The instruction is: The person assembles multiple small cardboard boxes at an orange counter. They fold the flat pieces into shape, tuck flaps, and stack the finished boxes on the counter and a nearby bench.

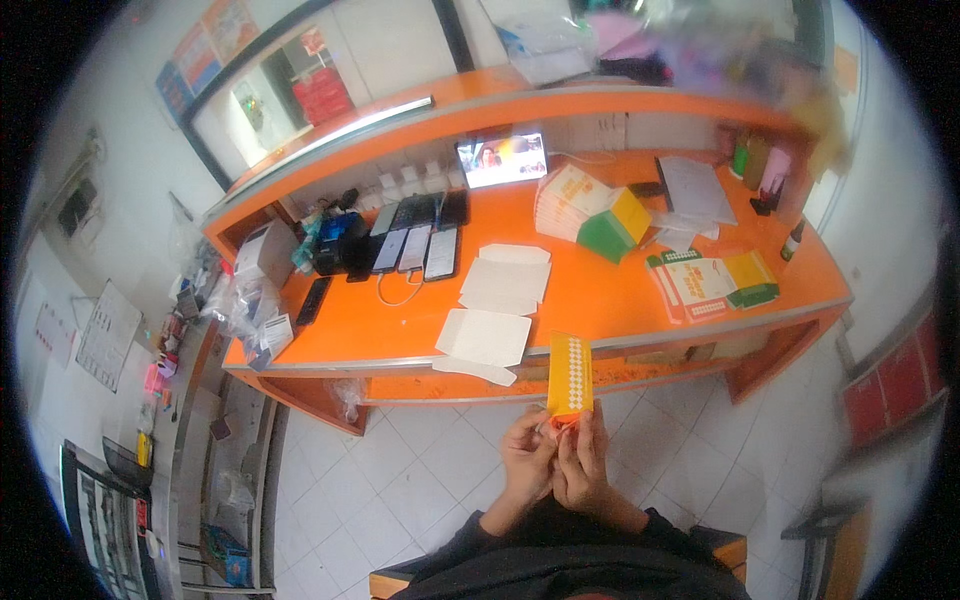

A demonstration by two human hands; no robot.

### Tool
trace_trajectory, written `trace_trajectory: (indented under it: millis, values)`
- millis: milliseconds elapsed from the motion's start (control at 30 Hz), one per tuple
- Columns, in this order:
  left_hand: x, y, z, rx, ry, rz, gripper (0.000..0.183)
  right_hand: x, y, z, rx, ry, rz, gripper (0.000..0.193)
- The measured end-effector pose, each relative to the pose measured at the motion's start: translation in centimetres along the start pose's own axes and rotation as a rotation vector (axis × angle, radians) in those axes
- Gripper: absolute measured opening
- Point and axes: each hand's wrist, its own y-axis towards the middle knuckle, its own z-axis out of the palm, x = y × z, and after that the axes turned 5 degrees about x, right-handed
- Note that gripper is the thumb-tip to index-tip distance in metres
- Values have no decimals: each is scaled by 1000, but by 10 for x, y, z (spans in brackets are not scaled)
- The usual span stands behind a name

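In front of the desk's near edge, a narrow yellow cardboard box (568, 370) with a white diamond pattern is held up between my two hands. Its lower end, with some orange showing, sits at my fingertips. My left hand (528, 452) pinches that end from the left. My right hand (583, 458) grips it from the right, with fingers along its side. An unfolded white carton blank (485, 340) lies on the desk just beyond my hands, its lower flap over the edge. Another flat white blank (507, 278) lies behind it.
Across the orange desk (600, 310) stand a fanned stack of printed cartons (575, 205), more flat cartons (710, 283) and a small dark bottle (792, 242). Several phones (440, 252) with a cable lie left of centre. A lit tablet (502, 158) leans at the back. White papers (697, 190) lie right.
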Motion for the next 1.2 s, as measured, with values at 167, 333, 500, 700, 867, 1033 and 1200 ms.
trace_trajectory:
  millis: [167,333,500,700,867,1033,1200]
  values:
    - [1,-7,2,13,324,64,16,-2,-3,-14,-44,389,175,32]
    - [1,-17,15,-3,332,63,15,-4,-7,-18,-154,373,155,25]
    - [-1,-20,18,95,490,219,21,1,-3,-16,-122,375,232,10]
    - [-12,-10,9,58,400,98,22,-24,-5,-10,-176,1284,651,37]
    - [-37,-20,-2,713,1173,253,16,-53,21,-43,65,1686,849,53]
    - [-35,-19,-1,1006,1074,210,16,-103,-5,-41,492,1145,634,63]
    - [2,-27,-22,-2,1235,599,50,-67,5,-19,316,1020,773,67]
